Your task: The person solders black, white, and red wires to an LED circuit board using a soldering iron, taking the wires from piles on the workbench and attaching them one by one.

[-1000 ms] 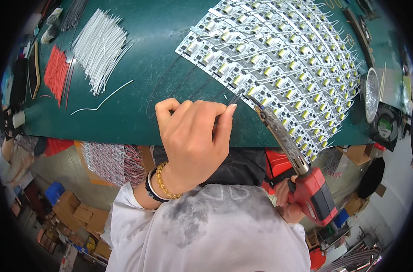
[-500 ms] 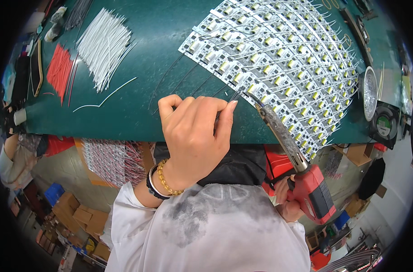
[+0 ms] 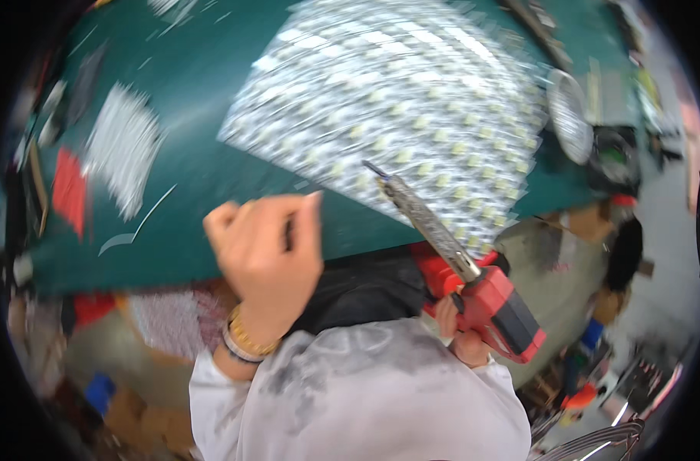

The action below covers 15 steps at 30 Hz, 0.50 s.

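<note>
My left hand (image 3: pixel 269 238) is closed, thumb and fingers pinched together, just off the near-left edge of the circuit board panel (image 3: pixel 396 107). Motion blur hides what, if anything, is between its fingertips. The panel is white, with rows of small yellowish parts and pale wires across it. In my right hand (image 3: pixel 466 338) is a soldering gun (image 3: pixel 499 309) with a red and black body and a long metal barrel. Its tip points up and left over the panel's near part; whether it touches the board I cannot tell.
On the green table (image 3: pixel 188 223), a bundle of white wires (image 3: pixel 125 150) and a bundle of red wires (image 3: pixel 69 188) lie at left. One loose white wire (image 3: pixel 155 213) is nearer. At right stand a round metal dish (image 3: pixel 569 117) and a black fan (image 3: pixel 615 161).
The whole view has shifted and blurred. My left hand has drawn away from the panel's edge, and dark wires beside it no longer show. The soldering tip now appears over the panel, farther from my left hand.
</note>
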Motion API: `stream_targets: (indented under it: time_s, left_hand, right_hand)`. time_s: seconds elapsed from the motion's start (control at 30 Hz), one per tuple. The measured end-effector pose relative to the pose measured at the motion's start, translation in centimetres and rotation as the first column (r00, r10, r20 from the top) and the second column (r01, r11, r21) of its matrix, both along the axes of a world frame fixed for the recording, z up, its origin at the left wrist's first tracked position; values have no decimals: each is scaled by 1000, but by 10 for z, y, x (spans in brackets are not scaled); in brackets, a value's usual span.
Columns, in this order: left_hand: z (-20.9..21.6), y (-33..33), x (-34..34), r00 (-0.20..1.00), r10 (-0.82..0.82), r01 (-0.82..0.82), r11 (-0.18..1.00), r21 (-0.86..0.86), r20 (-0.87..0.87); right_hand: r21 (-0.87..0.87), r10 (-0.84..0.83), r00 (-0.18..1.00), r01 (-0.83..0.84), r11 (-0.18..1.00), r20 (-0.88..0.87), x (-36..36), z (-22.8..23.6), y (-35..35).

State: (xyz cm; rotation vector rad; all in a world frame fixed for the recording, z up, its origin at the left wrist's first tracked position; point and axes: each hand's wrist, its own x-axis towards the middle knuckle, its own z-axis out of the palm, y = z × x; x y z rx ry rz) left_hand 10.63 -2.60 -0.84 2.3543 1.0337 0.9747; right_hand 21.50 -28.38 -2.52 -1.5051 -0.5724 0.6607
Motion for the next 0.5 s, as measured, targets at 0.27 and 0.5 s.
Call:
stream_targets:
  time_s: [0.27, 0.5]
  left_hand:
    - [1, -8, -30, 987, 162, -159, 955, -252, -9]
    - [54, -12, -28, 893, 443, -363, 818, -447, 84]
  right_hand:
    - [344, -484, 819, 379, 859, 306, 84, 30, 27]
    - [232, -494, 797, 438, 869, 348, 95, 30, 16]
